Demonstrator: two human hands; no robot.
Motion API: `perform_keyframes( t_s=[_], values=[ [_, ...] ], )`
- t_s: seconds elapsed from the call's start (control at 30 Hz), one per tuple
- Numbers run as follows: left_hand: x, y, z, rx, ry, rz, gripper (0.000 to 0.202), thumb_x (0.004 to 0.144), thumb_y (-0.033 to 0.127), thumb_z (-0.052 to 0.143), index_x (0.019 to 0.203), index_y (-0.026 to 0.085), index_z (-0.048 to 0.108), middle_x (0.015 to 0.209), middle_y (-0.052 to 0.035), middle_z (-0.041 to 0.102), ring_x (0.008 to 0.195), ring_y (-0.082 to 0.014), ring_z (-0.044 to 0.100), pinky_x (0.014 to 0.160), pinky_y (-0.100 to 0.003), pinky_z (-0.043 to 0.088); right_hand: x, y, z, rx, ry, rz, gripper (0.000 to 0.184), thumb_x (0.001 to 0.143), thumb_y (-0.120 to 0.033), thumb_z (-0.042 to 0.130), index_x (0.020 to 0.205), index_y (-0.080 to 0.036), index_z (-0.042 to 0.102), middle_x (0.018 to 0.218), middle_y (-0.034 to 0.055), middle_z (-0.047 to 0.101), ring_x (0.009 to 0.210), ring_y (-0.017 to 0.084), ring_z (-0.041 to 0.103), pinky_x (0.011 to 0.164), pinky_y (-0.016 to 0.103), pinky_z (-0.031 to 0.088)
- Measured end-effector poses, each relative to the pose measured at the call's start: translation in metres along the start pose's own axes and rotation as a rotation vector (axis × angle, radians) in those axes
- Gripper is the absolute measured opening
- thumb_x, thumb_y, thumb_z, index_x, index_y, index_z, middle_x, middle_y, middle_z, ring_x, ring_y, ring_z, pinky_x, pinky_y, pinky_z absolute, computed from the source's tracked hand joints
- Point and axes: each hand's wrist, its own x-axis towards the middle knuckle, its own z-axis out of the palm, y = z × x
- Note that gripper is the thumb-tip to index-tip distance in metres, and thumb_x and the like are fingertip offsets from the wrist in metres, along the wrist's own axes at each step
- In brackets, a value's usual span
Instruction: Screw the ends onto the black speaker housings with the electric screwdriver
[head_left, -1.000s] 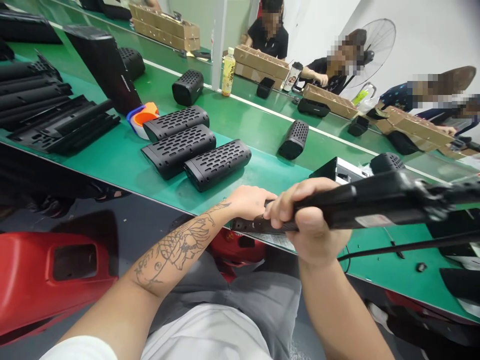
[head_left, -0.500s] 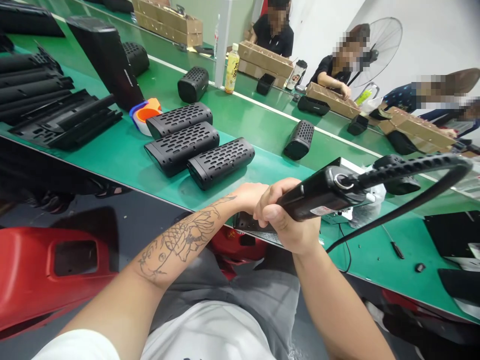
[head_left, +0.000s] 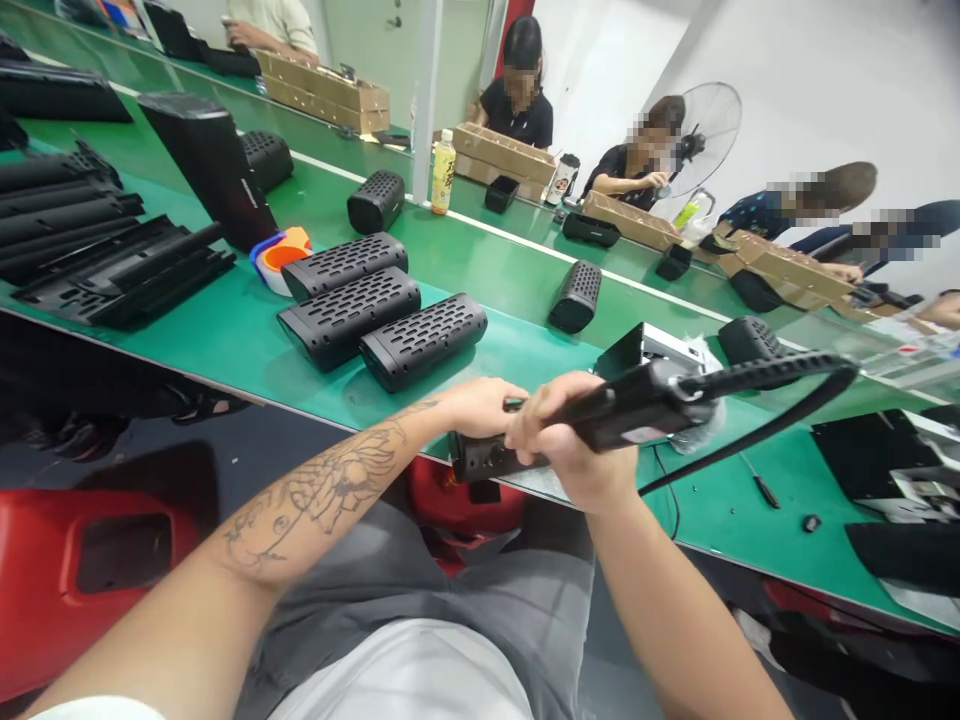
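Note:
My right hand point(head_left: 574, 435) is wrapped round a black corded electric screwdriver point(head_left: 637, 405), held tilted with its cable end toward the right. Its tip is hidden behind my hands. At the table's front edge, my left hand point(head_left: 487, 405) grips a black housing point(head_left: 476, 458), whose end with small round holes shows below my fingers. Most of that housing is covered by both hands. Left of my hands, on the green mat, lie several black slotted housings, the nearest slotted housing point(head_left: 424, 340) close to my left wrist.
Black half shells point(head_left: 127, 265) are stacked at far left beside an upright black case point(head_left: 210, 165) and an orange-and-blue tape roll point(head_left: 281, 258). At right lie a small screwdriver point(head_left: 765, 490) and black panels point(head_left: 874, 455). Co-workers sit behind cardboard boxes point(head_left: 506, 160) across the table.
The electric screwdriver has tilted and its cable end has come lower and to the left. More of the black housing's end shows below my left hand. The whole view has shifted slightly.

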Motion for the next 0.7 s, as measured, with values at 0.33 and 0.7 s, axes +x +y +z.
perform_keyframes(
  t_s=[0.33, 0.7],
  values=[
    [-0.092, 0.014, 0.065, 0.048, 0.041, -0.081, 0.065, 0.117, 0.048, 0.061, 0.181, 0.044, 0.054, 0.197, -0.0100, 0.036, 0.147, -0.0355, 0.078, 0.118, -0.043, 0.067, 0.025, -0.008, -0.220, -0.354, 0.644, -0.334, 0.032, 0.092, -0.046, 0.100, 0.082, -0.026, 0.079, 0.060, -0.0016, 0.067, 0.048, 0.017, 0.062, 0.048, 0.035, 0.054],
    [-0.019, 0.025, 0.043, 0.537, 0.068, 0.528, 0.112, 0.076, 0.010, 0.082, 0.180, 0.041, 0.054, 0.189, -0.0107, 0.050, 0.175, -0.0476, 0.043, 0.145, -0.070, 0.029, 0.003, 0.012, -0.224, -0.370, 0.455, -0.291, 0.030, 0.098, -0.049, 0.095, 0.085, -0.029, 0.077, 0.065, -0.0008, 0.064, 0.052, 0.018, 0.057, 0.052, 0.045, 0.059]
  ],
)
